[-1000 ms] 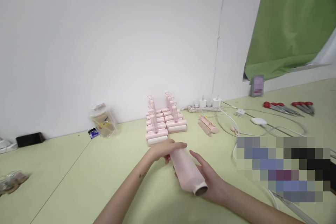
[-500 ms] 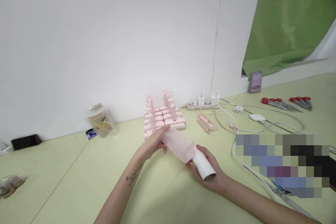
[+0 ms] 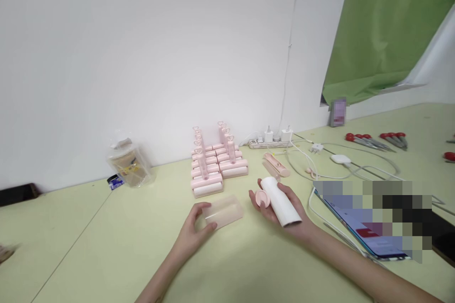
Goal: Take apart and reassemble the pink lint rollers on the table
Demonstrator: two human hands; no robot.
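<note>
My left hand grips one end of a translucent pinkish plastic cover, thumb at the near edge and fingers at the far one. The cover lies on or just above the table. In my right hand is a white lint roll, tilted, its hollow lower end towards me. A round pink end cap is held by the same hand's fingertips, beside the roll. Beyond the hands stand two rows of pink lint rollers, with clear handles topped by heart-shaped loops.
A pink holder part and a power strip lie behind my right hand. White cables and a phone are at the right. Red-handled tools lie farther back. A bagged brown item stands left, against the wall.
The plastic cover has come apart from the white roll. My left hand has lowered it towards the table, while my right hand keeps the roll, with the pink cap now showing. The view has shifted slightly right.
</note>
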